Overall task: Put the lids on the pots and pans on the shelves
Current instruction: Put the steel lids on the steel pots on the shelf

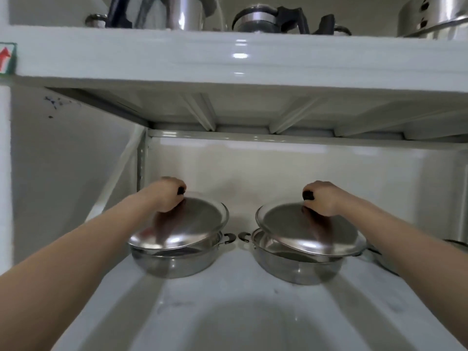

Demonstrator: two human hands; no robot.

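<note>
Two shallow steel pans stand side by side on the white lower shelf (228, 300). Over the left pan (174, 262) a domed steel lid (184, 224) is held tilted, its near edge resting on the pan's rim and its far edge raised. My left hand (164, 196) is shut on that lid's black knob. Above the right pan (293, 267) a second steel lid (306, 229) sits tilted too, far edge up, near edge low. My right hand (321, 198) grips its black knob. Each pan has a small black loop handle facing the gap between them.
The upper shelf (240, 57) overhangs close above, carrying steel pots and a kettle (266, 17). Part of another steel pan (379, 254) shows at the right behind my forearm. A white wall closes the back, and a side panel stands at the left.
</note>
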